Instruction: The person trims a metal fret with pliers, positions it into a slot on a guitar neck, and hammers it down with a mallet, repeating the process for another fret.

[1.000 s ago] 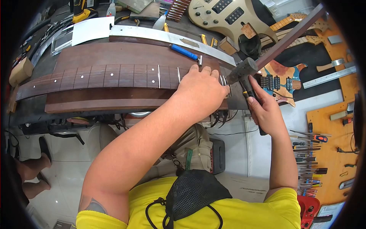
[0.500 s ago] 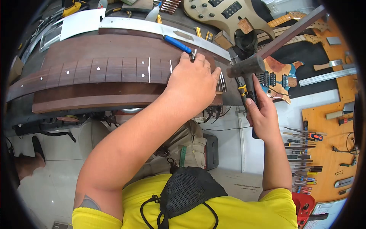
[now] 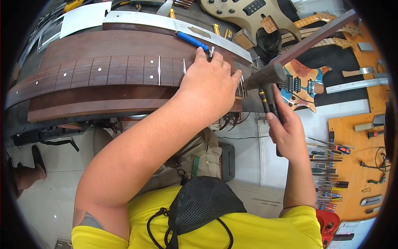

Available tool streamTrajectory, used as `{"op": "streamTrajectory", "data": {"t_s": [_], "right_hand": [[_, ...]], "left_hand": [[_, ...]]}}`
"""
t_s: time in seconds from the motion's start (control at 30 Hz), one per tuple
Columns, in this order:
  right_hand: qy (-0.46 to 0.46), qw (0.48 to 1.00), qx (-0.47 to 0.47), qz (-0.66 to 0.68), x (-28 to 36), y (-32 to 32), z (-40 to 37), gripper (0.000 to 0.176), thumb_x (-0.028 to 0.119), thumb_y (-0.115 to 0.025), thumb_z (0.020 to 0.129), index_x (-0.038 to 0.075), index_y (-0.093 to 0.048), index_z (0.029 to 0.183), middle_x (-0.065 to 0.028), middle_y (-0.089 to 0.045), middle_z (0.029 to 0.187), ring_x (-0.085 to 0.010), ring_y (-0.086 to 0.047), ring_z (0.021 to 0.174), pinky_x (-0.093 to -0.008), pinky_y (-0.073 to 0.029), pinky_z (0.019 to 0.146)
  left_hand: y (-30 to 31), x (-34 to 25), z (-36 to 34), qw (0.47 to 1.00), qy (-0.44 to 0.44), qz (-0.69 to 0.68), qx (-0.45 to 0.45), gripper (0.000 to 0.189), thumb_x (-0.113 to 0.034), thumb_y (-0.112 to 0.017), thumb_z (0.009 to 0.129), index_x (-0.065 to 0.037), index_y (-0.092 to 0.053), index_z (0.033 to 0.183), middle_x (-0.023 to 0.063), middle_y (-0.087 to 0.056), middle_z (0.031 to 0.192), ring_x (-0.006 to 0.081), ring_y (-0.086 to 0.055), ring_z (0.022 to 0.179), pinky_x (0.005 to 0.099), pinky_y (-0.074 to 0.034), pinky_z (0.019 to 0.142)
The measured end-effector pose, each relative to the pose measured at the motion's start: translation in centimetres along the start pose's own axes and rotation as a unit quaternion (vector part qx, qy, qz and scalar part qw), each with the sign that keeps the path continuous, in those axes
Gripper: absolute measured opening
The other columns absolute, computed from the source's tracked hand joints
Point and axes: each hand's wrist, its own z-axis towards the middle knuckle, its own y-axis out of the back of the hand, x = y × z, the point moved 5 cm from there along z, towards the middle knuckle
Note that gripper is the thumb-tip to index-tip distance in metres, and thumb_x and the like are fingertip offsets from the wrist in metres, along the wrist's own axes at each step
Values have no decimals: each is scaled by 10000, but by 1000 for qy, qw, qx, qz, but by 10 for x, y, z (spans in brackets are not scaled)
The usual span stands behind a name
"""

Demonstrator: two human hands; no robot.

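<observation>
Hammer [image 3: 265, 75] sits clenched in right hand [image 3: 286, 128] fingers, just beside left hand [image 3: 209, 89] lying flat, uncurled, on fretboard [image 3: 103, 70].

Shifted the left hand [image 3: 207, 85] toward twelve o'clock across the fretboard [image 3: 112, 70], bringing the index fingertip from just short of the blue-handled tool [image 3: 191, 40] right up to its metal end. Lifted the hammer [image 3: 265, 74] in the right hand [image 3: 286, 128] clear of the end frets [image 3: 240, 88] half a second ago, levelling its head. Then tipped it back toward nine o'clock, face just beside the little finger again.
</observation>
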Motion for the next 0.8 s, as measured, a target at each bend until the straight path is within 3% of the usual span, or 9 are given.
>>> {"op": "streamTrajectory", "data": {"t_s": [0.03, 0.1, 0.17, 0.2, 0.3, 0.33, 0.43, 0.67, 0.8], "right_hand": [[-87, 996, -1, 31, -2, 3, -4, 653, 7, -573, 1075, 7, -367, 1694, -235, -632, 1525, -262, -614, 1400, -341, -442, 1163], [-64, 995, -40, 59, -15, 2, -4, 656, 5, -570, 1076, 25, -369, 1699, -236, -622, 1539, -259, -597, 1423, -338, -436, 1166], [93, 993, -78, 6, -18, 0, -3, 672, -3, -571, 1073, 47, -360, 1709, -236, -621, 1540, -241, -589, 1422, -327, -427, 1162], [92, 993, -79, 6, -18, 1, -5, 672, -3, -571, 1073, 47, -360, 1709, -236, -621, 1540, -241, -589, 1422, -327, -427, 1162], [47, 995, 39, -76, -5, -2, -7, 683, 0, -573, 1075, 41, -340, 1715, -184, -693, 1417, -183, -685, 1218, -298, -505, 1037], [-21, 999, 41, 11, 1, 0, -12, 693, 14, -574, 1088, 55, -314, 1729, -56, -709, 1144, -75, -616, 787, -237, -508, 725], [59, 991, -66, 102, -5, 3, -10, 708, 26, -571, 1100, 72, -279, 1743, 24, -620, 997, -23, -386, 619, -210, -368, 554], [8, 998, 5, 55, 4, 0, -19, 705, -1, -550, 1089, 121, -316, 1743, 48, -592, 885, -30, -421, 611, -216, -387, 553], [60, 990, -96, 80, -2, -3, -15, 702, 20, -562, 1094, 118, -311, 1743, 56, -581, 869, -34, -433, 628, -226, -403, 559]], "left_hand": [[0, 0, 0, 1000, 2, 0, 5, 613, -453, -623, 1077, -121, -557, 1588, 188, -662, 1466, 369, -523, 1497, 614, -404, 1223], [-2, 0, 0, 1000, 5, 5, 2, 608, -450, -623, 1077, -120, -562, 1584, 187, -663, 1465, 371, -521, 1499, 616, -403, 1224], [-3, 0, 0, 1000, 3, 13, -3, 603, -446, -622, 1078, -118, -566, 1581, 186, -664, 1463, 372, -520, 1501, 618, -403, 1225], [-3, 1, -1, 1000, -2, 9, -11, 599, -444, -625, 1076, -119, -570, 1576, 185, -667, 1460, 374, -522, 1500, 616, -405, 1224], [-5, 0, -1, 999, -3, 8, -32, 597, -445, -630, 1072, -120, -576, 1570, 181, -673, 1451, 373, -524, 1500, 614, -405, 1225], [-3, 1, -2, 999, 1, 8, -41, 599, -449, -632, 1070, -121, -577, 1569, 178, -677, 1446, 372, -524, 1500, 613, -402, 1228], [-3, 0, -1, 1000, 0, 14, -20, 605, -457, -631, 1069, -125, -575, 1572, 174, -677, 1446, 368, -511, 1511, 613, -399, 1229], [-2, 2, 0, 999, 8, 7, -36, 612, -463, -634, 1068, -128, -569, 1576, 175, -670, 1459, 369, -520, 1504, 620, -394, 1228], [-5, -1, -1, 1000, 0, 3, -12, 616, -465, -620, 1077, -125, -557, 1586, 172, -657, 1476, 372, -504, 1516, 624, -375, 1243]]}}
